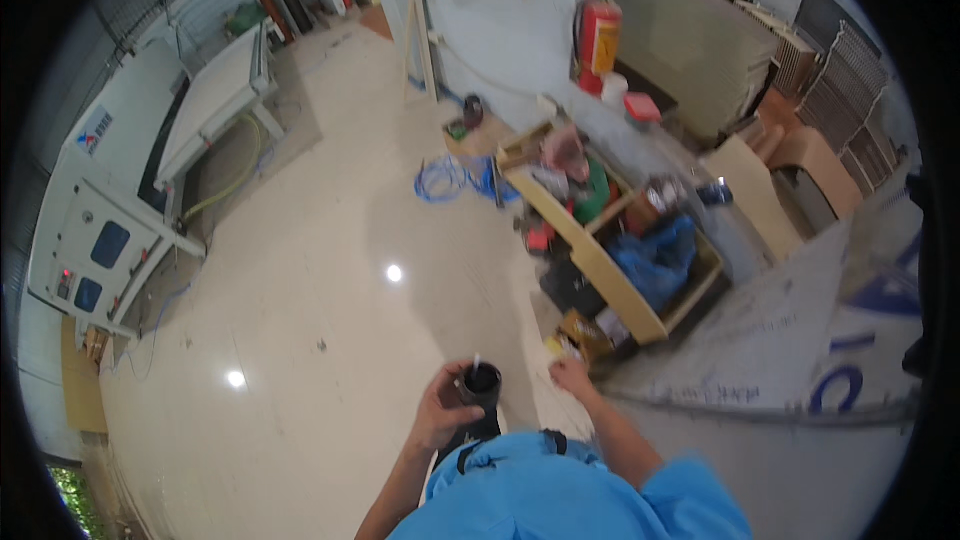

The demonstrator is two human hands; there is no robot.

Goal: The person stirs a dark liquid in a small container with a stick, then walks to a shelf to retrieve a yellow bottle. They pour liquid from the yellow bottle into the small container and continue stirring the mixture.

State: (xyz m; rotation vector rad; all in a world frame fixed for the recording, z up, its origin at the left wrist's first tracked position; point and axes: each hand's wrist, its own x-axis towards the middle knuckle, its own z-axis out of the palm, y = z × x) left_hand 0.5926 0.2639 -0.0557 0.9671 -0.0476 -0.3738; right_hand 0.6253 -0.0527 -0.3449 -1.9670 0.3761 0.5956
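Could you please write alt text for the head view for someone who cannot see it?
A person's left hand holds a dark cup above a pale, glossy floor; the right hand is near a cluttered wooden box. Beyond are a red fire extinguisher and, at left, a white machine.

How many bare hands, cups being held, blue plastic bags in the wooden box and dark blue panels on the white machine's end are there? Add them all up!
Left hand and right hand: 2
Dark cup: 1
Blue plastic bag in the wooden box: 1
Dark blue panels on the white machine: 2
Total: 6
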